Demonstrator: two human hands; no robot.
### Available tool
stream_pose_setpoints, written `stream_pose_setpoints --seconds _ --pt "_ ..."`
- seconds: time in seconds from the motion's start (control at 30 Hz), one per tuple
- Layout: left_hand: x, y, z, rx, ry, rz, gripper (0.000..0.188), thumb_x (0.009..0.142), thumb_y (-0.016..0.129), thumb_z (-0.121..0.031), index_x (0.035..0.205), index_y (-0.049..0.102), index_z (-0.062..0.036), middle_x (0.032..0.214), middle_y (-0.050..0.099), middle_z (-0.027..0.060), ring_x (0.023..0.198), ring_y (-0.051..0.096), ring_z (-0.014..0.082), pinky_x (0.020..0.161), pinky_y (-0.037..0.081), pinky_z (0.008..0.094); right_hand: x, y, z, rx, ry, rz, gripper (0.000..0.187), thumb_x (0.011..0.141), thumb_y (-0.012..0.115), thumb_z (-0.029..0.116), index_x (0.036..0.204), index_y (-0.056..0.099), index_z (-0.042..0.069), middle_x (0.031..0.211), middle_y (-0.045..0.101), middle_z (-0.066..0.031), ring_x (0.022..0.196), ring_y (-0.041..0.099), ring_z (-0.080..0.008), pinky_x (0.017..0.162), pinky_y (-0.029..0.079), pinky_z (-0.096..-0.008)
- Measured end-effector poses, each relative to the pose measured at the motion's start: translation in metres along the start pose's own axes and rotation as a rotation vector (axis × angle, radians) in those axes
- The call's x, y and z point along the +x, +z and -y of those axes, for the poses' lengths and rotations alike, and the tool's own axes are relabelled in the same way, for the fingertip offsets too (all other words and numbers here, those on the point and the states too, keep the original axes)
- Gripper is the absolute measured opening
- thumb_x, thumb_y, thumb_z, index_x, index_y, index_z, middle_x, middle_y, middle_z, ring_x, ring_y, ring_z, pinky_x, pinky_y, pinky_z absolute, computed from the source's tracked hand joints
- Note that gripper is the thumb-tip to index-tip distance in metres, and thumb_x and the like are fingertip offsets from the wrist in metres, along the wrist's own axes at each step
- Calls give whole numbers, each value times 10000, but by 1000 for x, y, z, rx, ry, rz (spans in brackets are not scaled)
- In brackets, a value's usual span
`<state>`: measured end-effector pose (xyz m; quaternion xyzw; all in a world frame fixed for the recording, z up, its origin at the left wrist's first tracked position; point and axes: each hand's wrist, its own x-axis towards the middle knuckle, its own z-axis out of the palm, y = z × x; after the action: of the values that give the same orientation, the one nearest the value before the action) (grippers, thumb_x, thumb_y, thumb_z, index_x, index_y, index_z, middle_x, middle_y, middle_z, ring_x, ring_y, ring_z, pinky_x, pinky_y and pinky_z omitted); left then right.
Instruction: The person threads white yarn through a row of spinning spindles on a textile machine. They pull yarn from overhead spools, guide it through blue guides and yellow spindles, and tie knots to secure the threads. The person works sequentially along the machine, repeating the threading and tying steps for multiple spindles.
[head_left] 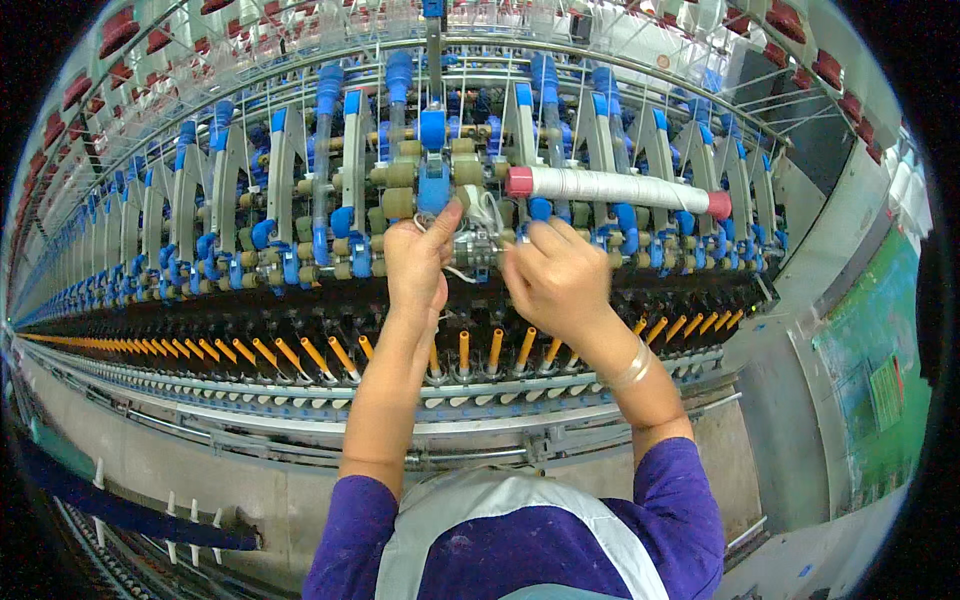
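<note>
Both my arms reach into a spinning frame's drafting section. My left hand (416, 262) is closed with its thumb pointing up, beside a raised blue-and-grey pressure arm (433, 165); what its fingers hold is hidden. White strands (482, 208) hang loosely just right of that thumb, in front of the metal rollers (478, 245). Curled and slightly blurred, my right hand (558, 272) is at the right end of these rollers; its fingertips are hidden. Above it, a white-wound bobbin (620, 188) with pinkish-red ends lies across the pressure arms.
A row of orange spindle tubes (465, 350) runs below my hands. More grey pressure arms with blue caps (358, 150) stand on both sides. Overhead hang dark red bobbin ends (118, 33). A grey end panel (790, 395) closes the machine at right.
</note>
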<state>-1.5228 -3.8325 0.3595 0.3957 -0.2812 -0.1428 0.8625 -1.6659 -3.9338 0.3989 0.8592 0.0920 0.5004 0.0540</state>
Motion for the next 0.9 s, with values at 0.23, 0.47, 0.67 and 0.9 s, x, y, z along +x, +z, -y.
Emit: stream_pose_setpoints --seconds 0.23,0.47,0.67,0.9 --pt "0 3 4 -44 53 -20 181 840 720 -140 720 591 -102 596 458 -88 476 295 27 446 184 228 6 -4 -3 151 22 -93 207 747 693 22 636 520 45 627 464 -78 555 490 -247 474 379 -352" --pt "-2 2 2 -45 38 23 214 853 711 -172 712 558 -123 575 424 -82 457 283 37 435 179 234 6 46 -15 105 35 -129 215 740 671 99 601 512 58 645 492 -82 600 536 -257 498 444 -362" --pt "-1 8 2 -33 48 -17 225 840 728 -192 719 555 -113 582 427 -79 460 286 41 441 183 232 4 11 -4 -22 41 -85 205 724 671 95 591 516 72 622 481 -72 588 546 -247 470 437 -364" --pt "-3 8 2 -60 33 -3 218 845 723 -205 763 562 -83 588 434 -71 461 292 41 440 183 226 -1 5 -6 71 47 -79 192 734 684 64 629 524 52 647 485 -84 603 540 -264 494 436 -360"
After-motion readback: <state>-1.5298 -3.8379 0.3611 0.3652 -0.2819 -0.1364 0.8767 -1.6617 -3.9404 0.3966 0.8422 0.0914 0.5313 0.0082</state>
